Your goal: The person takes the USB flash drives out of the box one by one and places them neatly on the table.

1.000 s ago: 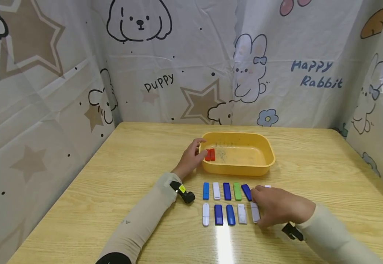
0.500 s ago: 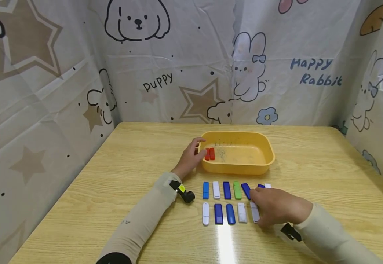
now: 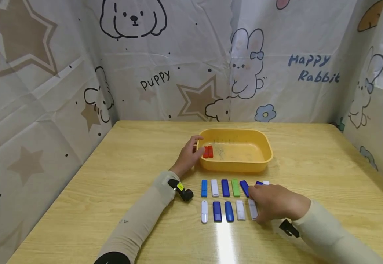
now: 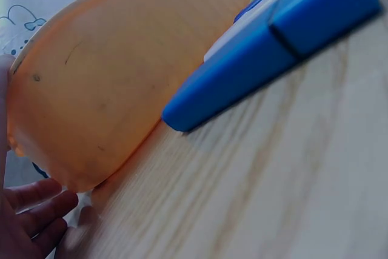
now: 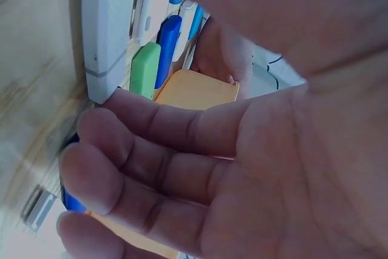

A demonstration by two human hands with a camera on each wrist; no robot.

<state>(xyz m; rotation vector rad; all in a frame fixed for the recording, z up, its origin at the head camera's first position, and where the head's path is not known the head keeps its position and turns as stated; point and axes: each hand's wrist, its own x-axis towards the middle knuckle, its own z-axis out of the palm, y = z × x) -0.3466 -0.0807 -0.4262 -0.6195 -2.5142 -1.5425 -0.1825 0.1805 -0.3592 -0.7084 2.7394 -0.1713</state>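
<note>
My left hand (image 3: pixel 187 156) grips the left end of a yellow plastic basin (image 3: pixel 231 167); in the left wrist view several fingers (image 4: pixel 45 207) touch its lower corner. Two red USB sticks (image 3: pixel 208 151) lie inside the basin, close to my left thumb. My right hand (image 3: pixel 278 201) is over the right end of two rows of USB sticks. It pinches a white USB stick (image 3: pixel 252 209) lengthwise, the index fingertip at its far end and the thumb at its near end. In the right wrist view that white stick (image 5: pixel 106 34) looks flat against the table, its thumb end partly hidden.
Blue, white and green USB sticks (image 3: pixel 235 187) form the row nearer the basin. White and blue ones (image 3: pixel 217 211) make up the nearer row. Behind my right hand a dark blue and a white stick (image 3: pixel 266 182) are partly hidden. Printed curtains (image 3: pixel 158 99) border the wooden table.
The head view has tilted slightly. My right hand has shifted very little, and a dark blue stick behind its knuckles has come into sight. My left hand stays on the basin.
</note>
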